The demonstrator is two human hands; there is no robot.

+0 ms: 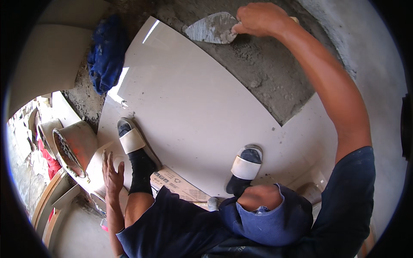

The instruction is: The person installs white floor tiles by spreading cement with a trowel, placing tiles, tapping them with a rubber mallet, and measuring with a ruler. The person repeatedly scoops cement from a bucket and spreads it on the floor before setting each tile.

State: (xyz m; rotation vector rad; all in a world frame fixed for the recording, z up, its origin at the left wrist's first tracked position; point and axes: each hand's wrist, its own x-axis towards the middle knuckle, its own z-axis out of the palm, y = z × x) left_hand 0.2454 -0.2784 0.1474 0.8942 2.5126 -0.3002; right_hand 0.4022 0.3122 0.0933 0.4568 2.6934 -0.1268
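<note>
My right hand (258,19) grips a metal trowel (208,26), its cement-smeared blade over a bed of grey mortar (262,73) at the top. Large glossy off-white tiles (180,103) border the mortar, and I have both sandaled feet on them. At the lower left my left hand (112,174) is open with fingers extended and nothing visible in it, near a mortar-crusted bucket (86,146).
A crumpled blue cloth (104,53) lies at the upper left, beside a beige panel (45,64). Cardboard (172,180) lies behind my feet. Containers, red material (47,157) and debris crowd the left edge. A grey wall (380,107) runs along the right.
</note>
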